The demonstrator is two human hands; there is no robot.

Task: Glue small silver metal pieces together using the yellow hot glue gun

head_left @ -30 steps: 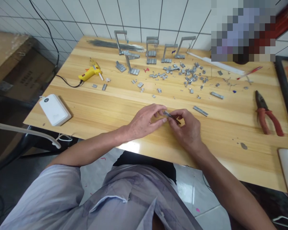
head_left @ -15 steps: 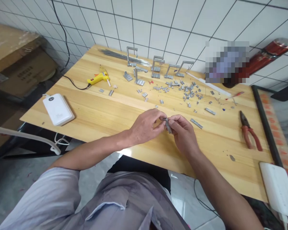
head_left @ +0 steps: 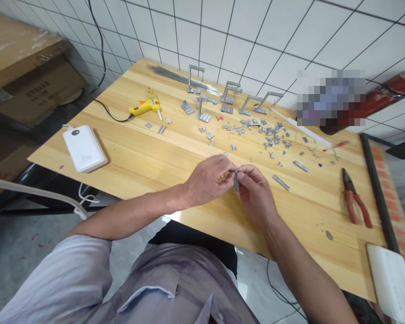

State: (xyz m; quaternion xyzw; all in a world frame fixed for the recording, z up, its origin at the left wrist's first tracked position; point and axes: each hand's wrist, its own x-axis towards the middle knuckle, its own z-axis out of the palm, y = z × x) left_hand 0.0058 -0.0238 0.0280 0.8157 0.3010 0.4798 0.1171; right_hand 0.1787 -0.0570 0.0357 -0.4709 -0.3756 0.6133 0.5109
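Both hands meet above the front part of the wooden table (head_left: 148, 157). Between their fingertips is a small grey strip-like piece (head_left: 236, 183), pointing down toward me. My left hand (head_left: 207, 180) pinches its upper end, and my right hand (head_left: 256, 186) grips it from the right with thumb and fingers. The fingers cover part of the piece. Just right of my right hand lies a flat grey strip (head_left: 281, 182), with a shorter grey piece (head_left: 301, 166) beyond it. Many small grey bits (head_left: 275, 137) are scattered behind the hands.
Several grey bracket-shaped frames (head_left: 204, 108) stand at the back, near a bundle of thin rods (head_left: 175, 76). A yellow glue gun (head_left: 145, 107) and white power bank (head_left: 85, 148) are at left. Red-handled pliers (head_left: 353, 198), a white device (head_left: 389, 281) and a red cylinder (head_left: 384, 96) are at right.
The view has shifted a little, so the table items sit slightly differently in the picture. The grey piece between the fingers now points more straight down; both hands still hold it.
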